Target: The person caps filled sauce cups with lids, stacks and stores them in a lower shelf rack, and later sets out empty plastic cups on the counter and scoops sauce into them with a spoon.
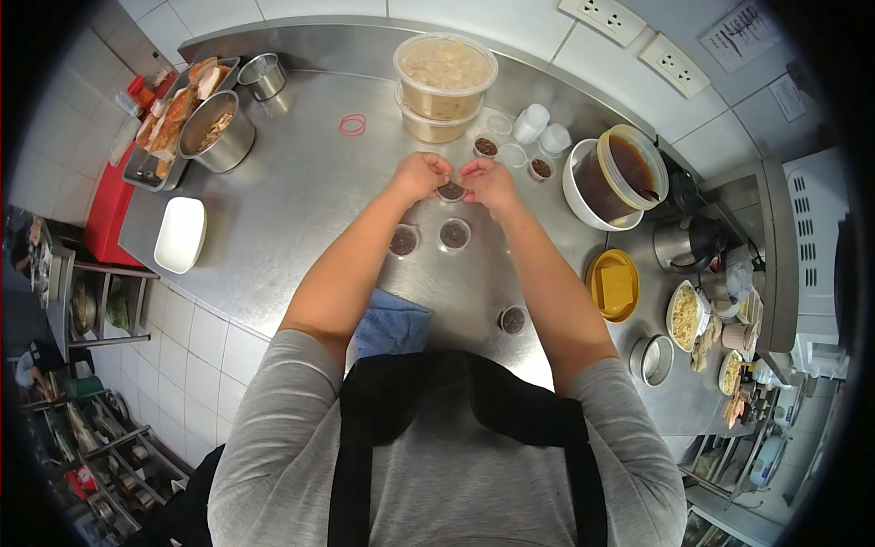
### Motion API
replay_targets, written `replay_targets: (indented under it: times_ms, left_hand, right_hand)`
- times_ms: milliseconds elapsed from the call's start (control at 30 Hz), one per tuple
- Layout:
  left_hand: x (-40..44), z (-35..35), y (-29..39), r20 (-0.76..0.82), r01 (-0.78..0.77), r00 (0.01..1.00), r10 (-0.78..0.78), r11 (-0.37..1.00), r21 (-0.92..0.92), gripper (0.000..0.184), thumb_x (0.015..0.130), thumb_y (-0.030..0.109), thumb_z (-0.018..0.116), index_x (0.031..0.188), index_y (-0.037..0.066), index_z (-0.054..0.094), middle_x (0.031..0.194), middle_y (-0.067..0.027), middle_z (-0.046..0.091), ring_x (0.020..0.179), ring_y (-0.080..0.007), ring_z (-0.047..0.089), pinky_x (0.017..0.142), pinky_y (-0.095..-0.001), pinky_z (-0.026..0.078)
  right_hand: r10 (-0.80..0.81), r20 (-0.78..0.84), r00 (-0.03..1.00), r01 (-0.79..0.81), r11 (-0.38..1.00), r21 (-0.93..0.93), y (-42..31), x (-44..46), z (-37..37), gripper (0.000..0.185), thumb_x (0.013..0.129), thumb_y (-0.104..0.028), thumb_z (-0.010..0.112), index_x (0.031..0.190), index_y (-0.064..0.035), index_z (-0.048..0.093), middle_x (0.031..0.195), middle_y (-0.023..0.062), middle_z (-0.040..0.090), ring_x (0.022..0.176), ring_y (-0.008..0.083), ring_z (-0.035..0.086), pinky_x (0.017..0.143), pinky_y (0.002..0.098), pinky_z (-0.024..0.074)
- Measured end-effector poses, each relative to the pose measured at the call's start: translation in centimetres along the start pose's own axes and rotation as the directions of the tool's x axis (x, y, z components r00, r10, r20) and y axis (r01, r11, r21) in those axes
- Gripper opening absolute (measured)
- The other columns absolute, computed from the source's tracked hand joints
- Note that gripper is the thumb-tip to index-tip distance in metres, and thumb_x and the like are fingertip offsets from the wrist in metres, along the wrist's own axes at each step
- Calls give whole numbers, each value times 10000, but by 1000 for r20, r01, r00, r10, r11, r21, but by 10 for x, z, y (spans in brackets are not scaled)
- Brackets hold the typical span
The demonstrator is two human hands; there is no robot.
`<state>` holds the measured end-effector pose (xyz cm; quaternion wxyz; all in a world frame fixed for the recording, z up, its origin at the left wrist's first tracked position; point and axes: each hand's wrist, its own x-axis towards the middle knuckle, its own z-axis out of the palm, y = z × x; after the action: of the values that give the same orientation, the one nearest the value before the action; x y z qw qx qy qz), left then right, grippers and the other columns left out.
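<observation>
My left hand (423, 175) and my right hand (488, 182) meet over a small clear plastic cup (450, 192) of dark contents. Fingers of both pinch its rim from either side; whether a lid is between them is hard to make out. Nearer to me stand three more such cups, which look lidded: one on the left (404, 241), one in the middle (454, 234) and one at the lower right (512, 320). Just beyond my hands are two cups that look uncovered, a left one (486, 146) and a right one (541, 169), with loose clear lids (513, 156) beside them.
Stacked tubs (446, 77) stand at the back, with empty cups (531, 123) to their right. A white bowl (583, 193) holds a tub of brown liquid (632, 164). Left are a metal pot (219, 137) and white dish (180, 235). A blue cloth (394, 324) lies near me.
</observation>
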<state>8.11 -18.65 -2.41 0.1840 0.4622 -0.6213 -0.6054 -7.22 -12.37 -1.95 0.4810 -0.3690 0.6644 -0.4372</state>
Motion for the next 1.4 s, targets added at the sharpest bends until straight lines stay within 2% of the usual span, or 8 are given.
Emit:
replay_targets:
  times_ms: [267,467,667,867,967,1167,1267,1400]
  left_hand:
    - [5,-2,0,-20,38,999,-36,991,125,209,746,20,703,942,31,629,832,-45,638,677,-117,609,543,-248,521]
    - [9,-2,35,120,9,989,-90,835,551,259,707,29,720,949,-4,635,830,-113,654,663,-170,650,545,-281,557]
    - [12,-2,27,98,19,992,-77,872,489,221,692,29,726,889,-2,630,808,-117,657,668,-176,657,520,-293,542]
    - [-7,-34,20,-26,-31,997,76,656,754,243,669,150,746,854,47,627,877,-151,661,862,-311,626,784,-371,504]
    - [-29,-32,34,-196,-60,889,413,531,845,256,716,152,731,931,58,630,827,-116,657,785,-245,645,724,-345,509]
    - [12,6,10,-133,-69,986,98,976,204,482,839,228,634,1259,30,505,980,-120,599,801,-205,613,686,-312,502]
    - [9,25,16,-165,23,986,-4,993,115,530,838,304,611,1245,-16,499,1150,-195,597,1064,-323,578,913,-343,447]
    - [13,39,17,-179,80,981,-73,996,30,499,860,282,599,1241,-22,493,1042,-165,610,935,-247,585,803,-316,481]
  right_hand:
    - [-89,-5,996,88,991,-102,4,2,3,190,675,16,709,845,-9,630,751,73,643,608,129,621,503,253,518]
    - [101,63,993,-75,941,-330,-17,10,1,202,637,-14,735,807,-35,627,695,73,648,557,154,644,512,272,528]
    - [128,89,988,-79,903,-422,-20,21,2,247,630,-86,771,828,-42,629,717,94,660,616,199,667,571,299,536]
    - [-637,-163,753,264,520,-813,0,-6,-5,247,742,-204,697,947,-79,637,915,93,635,763,278,628,680,385,507]
    - [-617,-89,781,219,406,-887,-9,-7,-18,183,762,-196,661,927,-117,652,943,50,617,776,287,621,642,396,501]
    - [-625,136,769,372,265,-889,-8,-21,-36,76,782,-150,602,838,-134,651,868,33,579,808,252,607,641,391,499]
    - [-622,274,734,502,225,-835,0,-45,-59,119,763,-122,620,874,-146,656,875,28,575,828,250,597,662,381,495]
    - [-556,73,828,428,541,-724,2,-73,-76,316,678,-150,710,983,-106,640,927,79,581,882,279,588,735,377,491]
